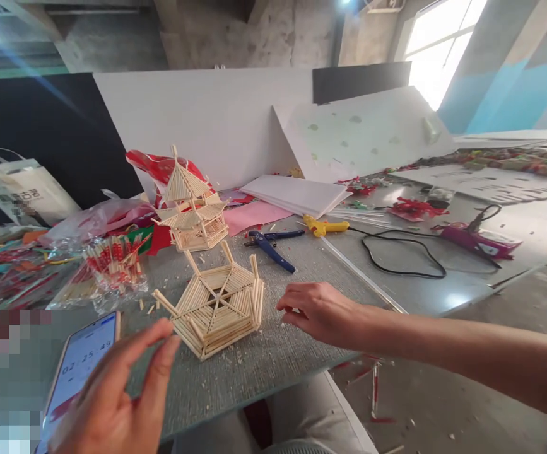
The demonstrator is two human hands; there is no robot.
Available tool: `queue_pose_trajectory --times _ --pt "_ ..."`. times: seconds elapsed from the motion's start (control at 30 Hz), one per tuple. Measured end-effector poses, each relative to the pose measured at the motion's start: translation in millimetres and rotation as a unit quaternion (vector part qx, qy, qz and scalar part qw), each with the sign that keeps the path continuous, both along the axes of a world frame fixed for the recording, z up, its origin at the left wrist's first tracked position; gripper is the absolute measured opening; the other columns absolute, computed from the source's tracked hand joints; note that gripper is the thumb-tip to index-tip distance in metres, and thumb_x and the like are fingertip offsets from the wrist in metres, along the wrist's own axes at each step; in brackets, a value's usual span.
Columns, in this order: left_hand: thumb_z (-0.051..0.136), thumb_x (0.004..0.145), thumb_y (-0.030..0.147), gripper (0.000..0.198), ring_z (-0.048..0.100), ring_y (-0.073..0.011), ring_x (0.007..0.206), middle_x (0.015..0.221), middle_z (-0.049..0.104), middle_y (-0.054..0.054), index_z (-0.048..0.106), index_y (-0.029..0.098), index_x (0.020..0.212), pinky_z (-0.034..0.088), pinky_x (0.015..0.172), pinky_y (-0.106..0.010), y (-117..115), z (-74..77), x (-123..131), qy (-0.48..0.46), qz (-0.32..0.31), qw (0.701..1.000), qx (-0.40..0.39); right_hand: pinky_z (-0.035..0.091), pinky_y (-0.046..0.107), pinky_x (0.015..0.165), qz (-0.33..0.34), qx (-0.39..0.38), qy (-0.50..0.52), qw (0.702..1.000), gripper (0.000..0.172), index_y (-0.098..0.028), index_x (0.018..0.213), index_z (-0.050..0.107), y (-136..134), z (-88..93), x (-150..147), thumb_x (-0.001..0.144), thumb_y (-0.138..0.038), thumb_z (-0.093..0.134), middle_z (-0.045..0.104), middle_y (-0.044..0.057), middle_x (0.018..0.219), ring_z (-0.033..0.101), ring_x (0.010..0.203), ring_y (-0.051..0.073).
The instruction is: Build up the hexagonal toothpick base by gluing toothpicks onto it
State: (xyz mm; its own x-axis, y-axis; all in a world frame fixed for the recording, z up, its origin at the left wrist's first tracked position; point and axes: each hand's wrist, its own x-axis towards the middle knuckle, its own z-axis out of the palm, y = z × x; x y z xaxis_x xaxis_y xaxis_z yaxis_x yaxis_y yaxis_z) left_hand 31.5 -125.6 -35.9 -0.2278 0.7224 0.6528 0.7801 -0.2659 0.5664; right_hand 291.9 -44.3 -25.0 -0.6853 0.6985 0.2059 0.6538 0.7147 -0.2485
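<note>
A six-sided platform of thin wooden sticks [216, 299] rests on the table in front of me, short posts rising at its corners. Close to its near left corner is my left hand [122, 384], index finger and thumb slightly apart with nothing visible between them. To the right of the platform, my right hand [318, 312] hovers over the table, fingers loosely bent and apart from the sticks; I see nothing in it. Behind the platform stands a tiered stick pagoda [192, 214] with a pointed roof.
Blue cutting pliers [273, 246] and a yellow glue gun [323, 226] with a black cord lie behind the platform. A phone [81, 366] showing a timer is at left, near bagged red-and-white sticks [117, 261]. White boards [296, 192] and a purple box [481, 239] lie farther back.
</note>
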Motion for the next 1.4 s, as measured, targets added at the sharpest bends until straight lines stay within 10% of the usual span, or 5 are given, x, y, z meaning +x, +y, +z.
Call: queue_pose_trajectory --times 0.17,0.43,0.63,0.93,1.4 --pt "0.062 0.075 0.017 0.025 0.064 -0.0159 0.077 0.086 0.071 0.001 0.061 0.025 0.099 0.047 0.075 -0.029 -6 11.1 37 0.22 -0.097 0.964 0.112 0.038 0.022 0.068 -0.008 -0.03 0.014 0.999 0.017 -0.014 0.092 0.063 4 -3.1 -13 0.079 -0.015 0.052 0.063 0.005 0.086 0.055 0.076 0.012" --pt "0.052 0.082 0.029 0.019 0.062 -0.0209 0.085 0.097 0.067 -0.004 0.06 0.023 0.098 0.044 0.079 -0.032 -11 -9.5 3 0.145 0.091 0.985 0.031 0.036 0.022 0.062 -0.015 -0.022 -0.008 1.0 0.014 -0.013 0.078 0.061 4 -7.9 -15 0.081 -0.014 0.047 0.06 0.003 0.076 0.052 0.067 0.01" --pt "0.05 0.081 0.041 0.021 0.063 -0.0189 0.088 0.094 0.068 -0.001 0.06 0.026 0.092 0.046 0.08 -0.027 -2 -19.7 -12 0.054 0.061 0.994 -0.079 0.037 0.021 0.062 0.021 -0.099 0.073 0.992 0.035 -0.014 0.111 0.058 24 -1.6 -24 0.077 -0.009 0.047 0.06 0.003 0.079 0.05 0.065 0.009" --pt "0.052 0.079 0.041 0.018 0.065 -0.0177 0.082 0.085 0.071 0.003 0.064 0.029 0.085 0.049 0.075 -0.025 1 -26.8 -20 -0.013 0.034 0.994 -0.104 0.028 0.015 0.047 0.149 -0.364 0.07 0.917 0.039 -0.013 0.107 0.062 57 2.6 -36 0.073 -0.006 0.044 0.043 -0.005 0.064 0.033 0.052 0.004" --pt "0.052 0.077 0.046 0.022 0.065 -0.0179 0.078 0.083 0.072 0.005 0.066 0.03 0.084 0.048 0.073 -0.025 2 -36.9 -20 -0.052 0.036 0.992 -0.112 0.033 0.015 0.043 0.111 -0.432 0.112 0.888 0.037 -0.014 0.112 0.058 60 -5.5 -32 0.076 -0.019 0.053 0.045 -0.005 0.061 0.037 0.048 0.004"
